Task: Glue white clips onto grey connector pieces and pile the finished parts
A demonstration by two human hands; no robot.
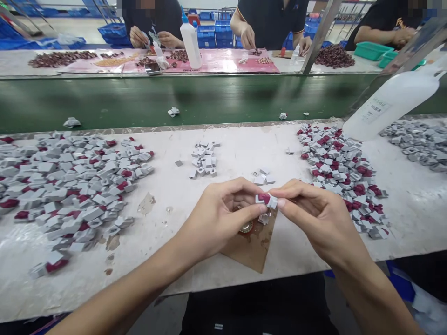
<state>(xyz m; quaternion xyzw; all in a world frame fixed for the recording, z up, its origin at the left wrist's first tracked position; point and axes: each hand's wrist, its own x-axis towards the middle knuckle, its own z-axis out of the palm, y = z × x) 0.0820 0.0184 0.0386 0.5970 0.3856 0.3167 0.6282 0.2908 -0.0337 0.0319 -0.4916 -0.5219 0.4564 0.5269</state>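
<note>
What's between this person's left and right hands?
In the head view, a small grey and maroon piece; the left hand pinches it, the right hand grips its other end. Brown cardboard lies below.

Small part [266,200], one piece: light grey, blocky ends flanking a maroon middle section. Pose: crosswise, right end slightly lower than left. Location: held up between the fingertips of the left hand [220,215] and right hand [319,215].
</note>
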